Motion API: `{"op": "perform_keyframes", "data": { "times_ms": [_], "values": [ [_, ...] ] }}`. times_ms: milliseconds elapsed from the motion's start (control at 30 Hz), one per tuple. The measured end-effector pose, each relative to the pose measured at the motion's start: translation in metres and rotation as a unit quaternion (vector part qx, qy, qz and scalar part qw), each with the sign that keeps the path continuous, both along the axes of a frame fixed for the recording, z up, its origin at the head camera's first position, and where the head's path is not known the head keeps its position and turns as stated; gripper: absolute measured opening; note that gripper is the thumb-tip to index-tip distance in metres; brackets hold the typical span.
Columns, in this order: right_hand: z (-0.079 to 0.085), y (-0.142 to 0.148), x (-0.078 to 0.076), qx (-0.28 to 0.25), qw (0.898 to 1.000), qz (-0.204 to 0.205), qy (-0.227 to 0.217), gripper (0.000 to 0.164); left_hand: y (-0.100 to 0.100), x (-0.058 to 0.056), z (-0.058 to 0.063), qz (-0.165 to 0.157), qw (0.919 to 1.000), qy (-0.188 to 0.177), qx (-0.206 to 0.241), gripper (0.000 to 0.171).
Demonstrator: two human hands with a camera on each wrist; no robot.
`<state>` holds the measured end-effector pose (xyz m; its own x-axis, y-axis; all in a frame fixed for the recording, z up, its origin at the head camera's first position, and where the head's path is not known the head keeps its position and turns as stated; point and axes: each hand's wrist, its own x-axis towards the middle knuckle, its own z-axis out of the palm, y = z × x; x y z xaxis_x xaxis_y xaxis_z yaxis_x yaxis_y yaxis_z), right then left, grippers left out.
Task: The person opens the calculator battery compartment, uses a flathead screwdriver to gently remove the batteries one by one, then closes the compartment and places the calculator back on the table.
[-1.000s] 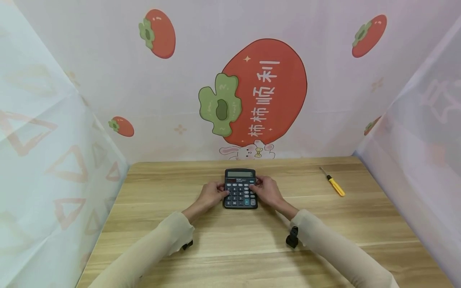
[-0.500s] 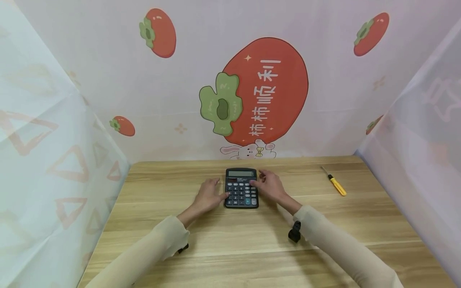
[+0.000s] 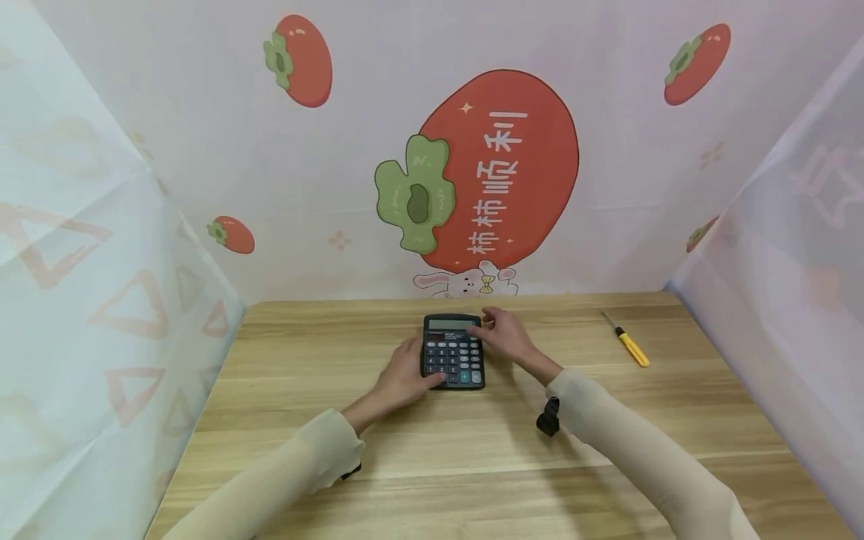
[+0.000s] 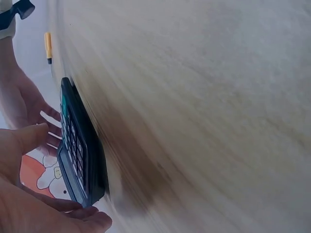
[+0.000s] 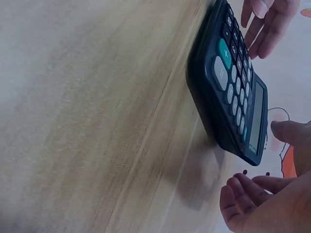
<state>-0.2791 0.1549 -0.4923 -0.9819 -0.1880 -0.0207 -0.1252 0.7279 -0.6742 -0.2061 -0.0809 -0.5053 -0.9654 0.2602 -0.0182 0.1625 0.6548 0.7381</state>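
A dark desktop calculator (image 3: pixel 454 352) lies face up on the wooden table. My left hand (image 3: pixel 403 377) is at its left side, fingers extended along the edge and thumb over the lower keys. In the left wrist view those fingertips (image 4: pixel 92 216) lie close to the calculator (image 4: pixel 99 170); contact is hard to tell. Beside the upper right corner is my right hand (image 3: pixel 508 336), its thumb over the display end. The right wrist view shows its loosely bent fingers (image 5: pixel 243 194) apart from the calculator's edge (image 5: pixel 206 92), with a gap between thumb and casing.
A screwdriver (image 3: pixel 632 349) with a yellow handle lies on the table (image 3: pixel 324 337) to the right. A printed cloth wall (image 3: pixel 324 172) rises behind the table, with white cloth (image 3: pixel 101 300) along the left side and more on the right.
Both hands have loosened from the calculator's sides. The left thumb has shifted from the left edge to the lower keys. My right hand has moved up toward the display. The calculator stays nearly in place.
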Motion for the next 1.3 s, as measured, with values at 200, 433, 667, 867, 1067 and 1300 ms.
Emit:
{"op": "perform_keyframes", "data": {
  "times_ms": [200,433,667,867,1067,1300],
  "values": [
    [-0.001,-0.002,-0.005,0.000,1.000,-0.005,-0.018,0.067,0.004,-0.001,-0.003,-0.005,0.9999,-0.014,0.003,0.096],
    [-0.004,-0.004,-0.009,0.008,0.999,-0.018,-0.026,0.063,0.011,0.000,-0.006,-0.011,0.9993,-0.037,0.000,0.111],
    [-0.007,-0.005,-0.009,0.007,0.999,-0.021,-0.030,0.055,0.017,0.001,-0.006,-0.009,0.9982,-0.058,0.009,0.111],
    [-0.010,-0.007,-0.012,-0.004,1.000,-0.017,-0.022,0.037,0.020,0.001,-0.009,-0.005,0.9975,-0.066,0.026,0.111],
    [-0.012,-0.008,-0.013,-0.010,1.000,-0.010,-0.015,0.024,0.022,0.000,-0.011,-0.001,0.9970,-0.071,0.030,0.110],
    [-0.012,-0.008,-0.013,-0.017,1.000,-0.013,-0.011,0.023,0.025,-0.001,-0.010,0.006,0.9959,-0.078,0.045,0.106]
  ]
}}
